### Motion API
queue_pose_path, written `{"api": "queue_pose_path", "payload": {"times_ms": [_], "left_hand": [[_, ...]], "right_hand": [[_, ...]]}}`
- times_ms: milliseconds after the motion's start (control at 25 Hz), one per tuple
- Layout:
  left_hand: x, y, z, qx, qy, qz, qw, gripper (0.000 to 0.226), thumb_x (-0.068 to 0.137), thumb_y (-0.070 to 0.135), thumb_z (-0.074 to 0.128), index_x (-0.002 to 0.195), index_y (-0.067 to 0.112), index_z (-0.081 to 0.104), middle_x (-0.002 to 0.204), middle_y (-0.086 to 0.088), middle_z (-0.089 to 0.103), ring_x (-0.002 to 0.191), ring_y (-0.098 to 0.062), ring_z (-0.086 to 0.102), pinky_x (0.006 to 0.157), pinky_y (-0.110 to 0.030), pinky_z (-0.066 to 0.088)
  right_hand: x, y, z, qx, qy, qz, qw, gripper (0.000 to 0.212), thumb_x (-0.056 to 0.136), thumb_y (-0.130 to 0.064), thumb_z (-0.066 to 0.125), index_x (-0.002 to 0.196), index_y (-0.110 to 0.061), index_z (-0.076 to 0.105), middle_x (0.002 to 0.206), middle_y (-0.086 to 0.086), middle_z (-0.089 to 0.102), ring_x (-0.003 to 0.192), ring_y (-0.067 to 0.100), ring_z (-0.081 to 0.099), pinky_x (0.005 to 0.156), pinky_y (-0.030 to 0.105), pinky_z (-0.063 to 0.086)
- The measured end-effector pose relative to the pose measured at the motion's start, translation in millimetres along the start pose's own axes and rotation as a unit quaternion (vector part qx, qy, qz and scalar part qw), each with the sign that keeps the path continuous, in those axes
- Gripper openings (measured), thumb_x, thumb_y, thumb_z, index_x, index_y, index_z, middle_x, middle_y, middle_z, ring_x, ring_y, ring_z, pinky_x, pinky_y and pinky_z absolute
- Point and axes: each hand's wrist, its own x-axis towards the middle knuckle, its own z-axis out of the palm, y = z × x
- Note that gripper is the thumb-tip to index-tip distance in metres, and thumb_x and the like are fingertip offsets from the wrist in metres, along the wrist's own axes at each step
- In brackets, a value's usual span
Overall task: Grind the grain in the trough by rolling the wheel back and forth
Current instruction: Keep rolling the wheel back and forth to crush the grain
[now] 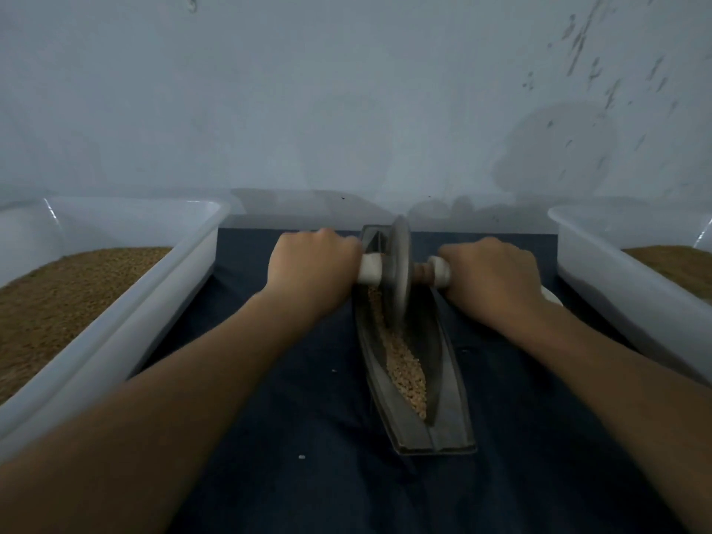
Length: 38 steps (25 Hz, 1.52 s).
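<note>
- Head view: the wheel [398, 271], a grey disc standing on edge, sits in the far part of the trough [443, 364], close to its far end.
- Trough is a long, dark, boat-shaped channel running near to far on a dark blue cloth [289, 379].
- Pale grain [404, 368] lies along the trough's groove on the near side of the wheel, thickest toward the near end.
- An axle passes through the wheel, with a white handle [370, 268] sticking out on each side.
- Left hand [312, 269] is curled tight around the left handle.
- Right hand [495, 279] grips the right handle the same way.
- Both forearms reach in from the near edge.
- White tub [127, 317] holding brown grain stands left of the cloth; another white tub [616, 287] stands to the right.
- Pale, scuffed wall [346, 90] rises behind.
</note>
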Motion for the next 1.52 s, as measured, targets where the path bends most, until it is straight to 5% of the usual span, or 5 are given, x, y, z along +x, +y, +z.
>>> {"api": "queue_pose_path", "payload": {"times_ms": [200,440,840,1080,1520], "left_hand": [[11.6,-5.8,-3.2,-0.014,-0.025,0.006,1.000,0.009,0.088,0.025,0.061,0.096,0.023,0.059,0.078,-0.003,0.054,0.069,-0.027,0.058,0.056,-0.035,0.036],[-54.6,-7.5,-24.7,-0.048,0.068,0.062,0.995,0.059,0.056,0.032,0.084,0.072,0.029,0.028,0.057,0.011,0.009,0.046,-0.007,0.002,0.047,-0.019,0.005],[19.1,-9.7,6.6,-0.059,-0.035,-0.015,0.998,0.009,0.089,0.024,0.060,0.098,0.023,0.059,0.084,-0.004,0.058,0.075,-0.030,0.061,0.058,-0.036,0.039],[-43.5,-3.5,-17.1,-0.026,0.066,0.045,0.996,0.038,0.056,0.029,0.084,0.072,0.027,0.049,0.057,0.009,0.008,0.045,-0.011,0.004,0.046,-0.021,0.004],[11.5,-6.3,-1.8,-0.015,-0.013,0.009,1.000,0.012,0.086,0.026,0.064,0.097,0.023,0.060,0.076,0.000,0.053,0.069,-0.026,0.060,0.054,-0.035,0.036]], "right_hand": [[13.2,-0.8,-4.3,0.006,-0.020,0.003,1.000,0.023,0.084,-0.033,0.064,0.072,-0.029,0.044,0.077,-0.003,0.060,0.066,0.024,0.052,0.057,0.029,0.036],[-49.1,9.4,-40.2,-0.054,0.038,-0.109,0.992,0.052,0.054,-0.038,0.078,0.058,-0.035,0.026,0.048,-0.016,0.022,0.039,0.002,0.020,0.046,0.014,0.011],[34.0,-3.8,-8.4,-0.009,-0.059,-0.011,0.998,0.019,0.084,-0.031,0.067,0.073,-0.029,0.051,0.073,-0.003,0.054,0.068,0.022,0.053,0.057,0.028,0.038],[-45.2,6.9,-30.3,-0.053,0.020,-0.055,0.997,0.047,0.058,-0.041,0.075,0.055,-0.035,0.029,0.048,-0.015,0.029,0.042,0.000,0.021,0.045,0.015,0.009],[19.9,0.1,-8.4,0.020,-0.087,0.008,0.996,0.015,0.081,-0.036,0.066,0.073,-0.031,0.053,0.077,-0.005,0.058,0.070,0.022,0.055,0.059,0.030,0.039]]}}
